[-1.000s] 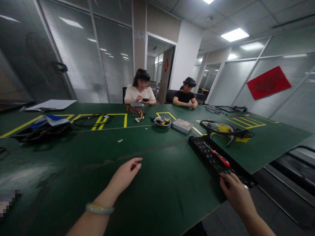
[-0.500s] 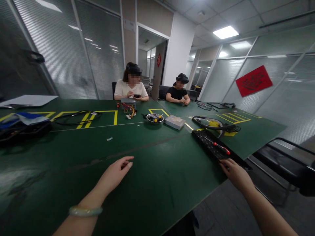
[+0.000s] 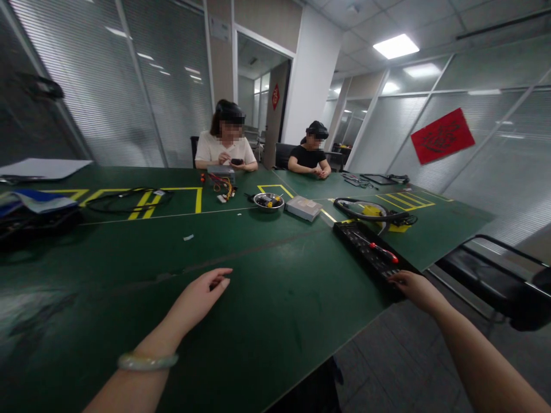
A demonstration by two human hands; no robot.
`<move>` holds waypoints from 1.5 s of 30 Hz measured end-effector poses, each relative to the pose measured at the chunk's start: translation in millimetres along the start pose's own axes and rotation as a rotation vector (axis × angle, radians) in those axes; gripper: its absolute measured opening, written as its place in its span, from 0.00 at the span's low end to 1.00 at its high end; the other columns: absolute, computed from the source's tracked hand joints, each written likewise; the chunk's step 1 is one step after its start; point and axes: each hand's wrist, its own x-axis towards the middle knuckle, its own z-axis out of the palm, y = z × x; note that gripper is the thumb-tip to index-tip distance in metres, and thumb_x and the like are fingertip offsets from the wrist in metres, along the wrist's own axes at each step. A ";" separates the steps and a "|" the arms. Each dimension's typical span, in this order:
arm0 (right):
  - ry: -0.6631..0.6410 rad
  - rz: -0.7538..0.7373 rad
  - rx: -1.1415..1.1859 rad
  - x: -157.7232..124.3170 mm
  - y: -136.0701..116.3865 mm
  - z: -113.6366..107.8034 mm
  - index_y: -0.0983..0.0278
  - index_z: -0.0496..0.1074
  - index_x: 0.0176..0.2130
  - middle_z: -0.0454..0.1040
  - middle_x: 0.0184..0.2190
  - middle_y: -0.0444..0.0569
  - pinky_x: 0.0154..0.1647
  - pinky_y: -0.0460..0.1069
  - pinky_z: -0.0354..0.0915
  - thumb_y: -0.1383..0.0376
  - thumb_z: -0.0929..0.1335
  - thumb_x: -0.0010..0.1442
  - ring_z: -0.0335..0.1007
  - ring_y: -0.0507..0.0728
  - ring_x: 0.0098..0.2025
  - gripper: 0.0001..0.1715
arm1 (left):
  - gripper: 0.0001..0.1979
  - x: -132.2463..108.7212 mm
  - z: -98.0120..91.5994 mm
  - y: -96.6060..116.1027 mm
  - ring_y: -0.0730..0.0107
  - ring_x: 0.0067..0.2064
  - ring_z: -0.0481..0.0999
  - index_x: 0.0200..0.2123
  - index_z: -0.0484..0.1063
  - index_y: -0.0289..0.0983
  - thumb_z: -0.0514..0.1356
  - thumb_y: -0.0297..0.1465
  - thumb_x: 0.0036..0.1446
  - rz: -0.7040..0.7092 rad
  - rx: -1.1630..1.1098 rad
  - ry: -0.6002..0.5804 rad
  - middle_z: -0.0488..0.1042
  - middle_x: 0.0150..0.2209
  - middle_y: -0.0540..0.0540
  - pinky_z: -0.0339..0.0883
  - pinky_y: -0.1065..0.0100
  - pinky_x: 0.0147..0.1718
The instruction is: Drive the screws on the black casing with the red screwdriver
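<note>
My left hand rests on the green table with its fingers loosely curled and nothing in it; a pale bangle sits on that wrist. My right hand reaches to the near end of a long black tray at the table's right corner. Its fingers touch the tray's end, and their tips are hidden. A red-handled screwdriver lies in the tray just beyond that hand.
Past the tray lie a black headset on a yellow pad, a grey metal box and a steel bowl of small parts. Two people sit at the far side. A dark bag lies at left, a chair at right.
The view has swung to the right and lifted a little. My right hand has slid along the tray's near end toward the table corner. My left hand has stayed put.
</note>
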 end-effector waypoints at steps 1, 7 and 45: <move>-0.004 -0.002 0.016 -1.3 0.7 -0.6 0.57 0.81 0.42 0.80 0.44 0.49 0.47 0.52 0.70 0.60 0.64 0.57 0.77 0.61 0.44 0.19 | 0.25 -0.2 -0.2 -0.4 0.57 0.53 0.75 0.59 0.68 0.46 0.53 0.48 0.62 -0.003 0.002 -0.002 0.75 0.53 0.44 0.69 0.60 0.50; -0.048 -0.043 0.083 -15.1 9.8 -13.0 0.58 0.80 0.46 0.79 0.48 0.50 0.49 0.52 0.70 0.55 0.64 0.60 0.77 0.61 0.46 0.21 | 0.25 0.2 -0.5 -0.4 0.56 0.53 0.75 0.59 0.68 0.46 0.53 0.47 0.62 -0.011 0.008 -0.004 0.75 0.54 0.44 0.70 0.59 0.49; -0.148 0.023 -0.050 15.1 33.8 -5.1 0.60 0.80 0.27 0.79 0.35 0.61 0.37 0.57 0.68 0.54 0.70 0.51 0.78 0.66 0.35 0.13 | 0.23 -11.0 -1.4 18.3 0.59 0.50 0.76 0.57 0.71 0.42 0.54 0.43 0.63 0.030 -0.023 0.044 0.75 0.53 0.42 0.69 0.61 0.47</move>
